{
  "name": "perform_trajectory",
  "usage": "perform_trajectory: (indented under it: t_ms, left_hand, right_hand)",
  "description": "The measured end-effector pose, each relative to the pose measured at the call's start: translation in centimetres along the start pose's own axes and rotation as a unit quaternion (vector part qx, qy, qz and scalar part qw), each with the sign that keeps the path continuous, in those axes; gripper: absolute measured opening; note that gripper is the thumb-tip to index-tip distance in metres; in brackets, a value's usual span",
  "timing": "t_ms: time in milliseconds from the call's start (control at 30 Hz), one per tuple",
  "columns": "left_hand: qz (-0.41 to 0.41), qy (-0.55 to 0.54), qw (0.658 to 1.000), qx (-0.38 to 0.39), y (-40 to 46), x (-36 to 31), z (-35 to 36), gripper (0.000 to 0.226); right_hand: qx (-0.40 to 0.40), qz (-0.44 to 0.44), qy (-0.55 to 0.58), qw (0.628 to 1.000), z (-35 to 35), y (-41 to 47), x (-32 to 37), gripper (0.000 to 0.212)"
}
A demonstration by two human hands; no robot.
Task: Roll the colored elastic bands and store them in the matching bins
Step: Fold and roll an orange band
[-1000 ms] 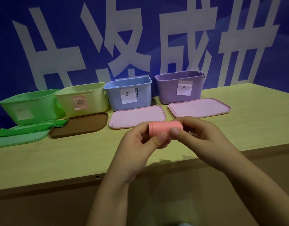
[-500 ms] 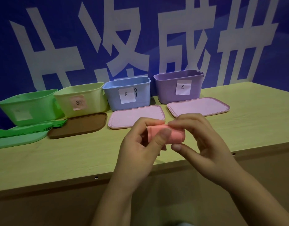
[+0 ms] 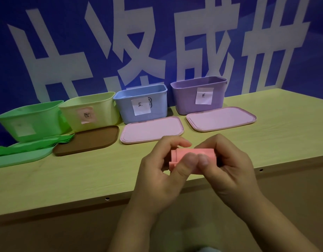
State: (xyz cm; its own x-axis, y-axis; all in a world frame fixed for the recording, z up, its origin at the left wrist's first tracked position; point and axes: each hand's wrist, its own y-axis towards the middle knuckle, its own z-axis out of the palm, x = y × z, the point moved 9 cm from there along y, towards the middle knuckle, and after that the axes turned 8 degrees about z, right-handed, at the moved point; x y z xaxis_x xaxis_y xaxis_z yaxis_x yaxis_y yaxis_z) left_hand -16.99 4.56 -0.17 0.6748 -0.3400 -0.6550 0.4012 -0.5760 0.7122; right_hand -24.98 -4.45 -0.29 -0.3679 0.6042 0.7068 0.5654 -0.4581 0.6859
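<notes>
I hold the pink band (image 3: 192, 159), rolled into a short thick roll, in both hands above the near edge of the table (image 3: 84, 179). My left hand (image 3: 157, 171) pinches its left part, thumb on the near side and fingers curled over the top. My right hand (image 3: 233, 164) grips the right end the same way, its thumb tip pressed on the near face just beside my left thumb. The roll's left end shows its layers.

Along the far side of the table stand four bins in a row against a blue wall with big white characters. From left to right they are the green bin (image 3: 31, 119), the yellow bin (image 3: 88, 110) with a pink label, the blue bin (image 3: 140, 102) and the purple bin (image 3: 199, 93), each of the last two with a white paper label. In front of them lie flat lids: a green lid (image 3: 17, 159) at far left, a brown lid (image 3: 88, 140), and two pink lids (image 3: 151, 130). A folded green band (image 3: 33, 145) lies across the green lid, touching the brown lid's left edge.
</notes>
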Motion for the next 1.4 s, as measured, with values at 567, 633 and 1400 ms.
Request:
perform_trajectory:
  t_ms: [567,633,1400]
  left_hand:
    - [0.038,0.005,0.996,-0.077,-0.6,-0.2,0.2,0.024]
    - [0.011,-0.011,0.996,-0.085,-0.8,0.4,0.2,0.027]
    - [-0.047,0.211,0.973,0.087,3.2,3.5,-8.1,0.030]
  right_hand:
    - [-0.077,0.046,0.015,0.996,0.0,-0.6,-0.2,0.022]
    - [-0.079,0.047,0.005,0.996,0.3,-0.5,-0.4,0.017]
    - [0.199,0.060,-0.131,0.969,7.8,6.7,-4.2,0.027]
